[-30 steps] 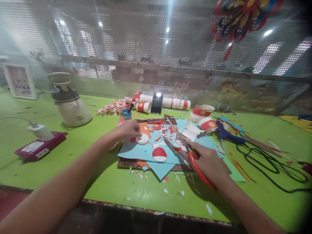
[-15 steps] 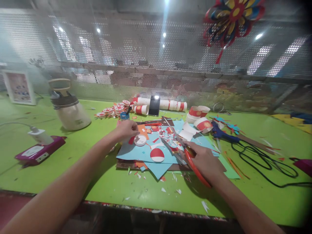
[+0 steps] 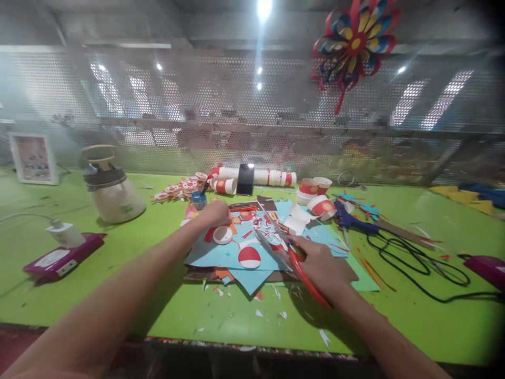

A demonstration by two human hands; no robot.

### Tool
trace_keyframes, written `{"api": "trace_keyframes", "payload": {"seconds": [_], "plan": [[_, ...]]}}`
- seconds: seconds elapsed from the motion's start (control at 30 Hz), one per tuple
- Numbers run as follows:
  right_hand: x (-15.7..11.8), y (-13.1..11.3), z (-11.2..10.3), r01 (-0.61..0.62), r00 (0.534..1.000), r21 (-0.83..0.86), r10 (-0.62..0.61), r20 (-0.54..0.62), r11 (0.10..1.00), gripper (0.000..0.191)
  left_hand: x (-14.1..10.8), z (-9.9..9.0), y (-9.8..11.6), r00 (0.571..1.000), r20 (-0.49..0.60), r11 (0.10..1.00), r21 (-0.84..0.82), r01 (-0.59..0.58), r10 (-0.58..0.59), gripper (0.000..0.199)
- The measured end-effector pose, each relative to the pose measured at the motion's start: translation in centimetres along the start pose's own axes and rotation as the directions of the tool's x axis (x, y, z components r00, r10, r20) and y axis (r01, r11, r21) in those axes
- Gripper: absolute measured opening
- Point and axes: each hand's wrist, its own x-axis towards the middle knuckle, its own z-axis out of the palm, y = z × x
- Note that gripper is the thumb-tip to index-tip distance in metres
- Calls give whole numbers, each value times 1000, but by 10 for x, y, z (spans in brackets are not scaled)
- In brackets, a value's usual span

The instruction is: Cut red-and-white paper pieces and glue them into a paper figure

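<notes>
My right hand [image 3: 317, 263] grips orange-handled scissors [image 3: 300, 271] over the paper pile, their blades parted and pointing away and to the left. Behind a shallow white paper ring [image 3: 223, 236], my left hand [image 3: 216, 215] is curled with its fingertips down by orange paper [image 3: 233, 223]. The back of the hand hides whatever those fingers hold. A red-and-white paper disc [image 3: 250, 257] lies on the light blue sheets [image 3: 213, 256]. Small red and white scraps [image 3: 268, 231] are heaped under the blades.
A blue glue gun [image 3: 357, 223] with a black cord lies at right, beside cut paper cups [image 3: 321, 207]. Behind the pile are a phone [image 3: 245, 180] and stacked white cups [image 3: 262, 176]. A bottle [image 3: 114, 192] and a purple power strip [image 3: 65, 258] stand at left.
The view has tipped up slightly, so the table sits lower. My left hand has moved slightly right and forward over the papers. The right hand still has the scissors, blades apart.
</notes>
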Motion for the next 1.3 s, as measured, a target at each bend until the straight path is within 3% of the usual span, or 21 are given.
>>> {"api": "trace_keyframes", "payload": {"seconds": [0.27, 0.4, 0.53, 0.63, 0.77, 0.9, 1.0, 1.17, 1.3], "plan": [[0, 6, 4, 30, 999, 52, -29, -25, 998, 27, 1, 2, 10, 996, 51, 997, -2, 77, -77, 35], [1, 8, 7, 16, 999, 74, -14, -30, 997, 26, 6, 0, 4, 995, 63, 986, -144, 87, -78, 34], [1, 10, 7, 20, 999, 121, -14, -44, 992, 26, 0, -18, -3, 998, 22, 920, -388, 57, -53, 34], [3, 12, 7, 49, 997, 174, -37, -69, 984, 30, -22, -35, 1, 998, -56, 793, -608, -33, -1, 30], [7, 12, 2, 89, 992, 261, -64, -106, 961, 41, -60, -42, 21, 980, -177, 520, -832, -196, 87, 11], [5, -5, -17, 96, 994, 336, -72, -83, 937, 32, -82, -35, 41, 972, -200, 259, -939, -226, 124, 17], [-1, -27, -32, 84, 996, 398, -90, -4, 914, 17, -89, -34, 47, 973, -199, 103, -972, -212, 119, 18], [-6, -52, -35, 62, 970, 487, -167, 176, 871, 19, -95, -39, 43, 976, -213, -52, -976, -210, 55, 21], [-5, -54, -19, 85, 971, 514, -187, 150, 854, 31, -97, -40, 34, 974, -225, -105, -969, -225, -17, 23]]}}
